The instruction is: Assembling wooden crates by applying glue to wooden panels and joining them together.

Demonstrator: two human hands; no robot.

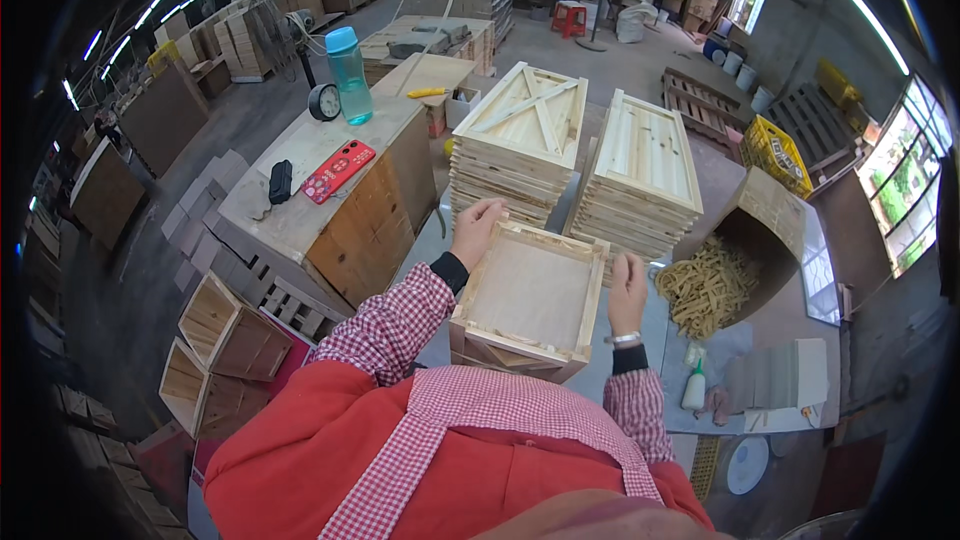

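The apron [530,402] hides the near base of the crate [530,298], the right hand [628,295] conceals anything it may grip, and the clock [325,102] by the cabinet's [345,215] far edge is too small to read.

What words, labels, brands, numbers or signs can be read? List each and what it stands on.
None readable enough to quote.
Red phone: pale markings, too small.
Round black-rimmed dial: face marks, too small.
Yellow crate: pale patches, too blurred.

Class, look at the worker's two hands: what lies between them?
In the head view, an open-topped wooden box lies between the left hand, at its far left corner, and the right hand.
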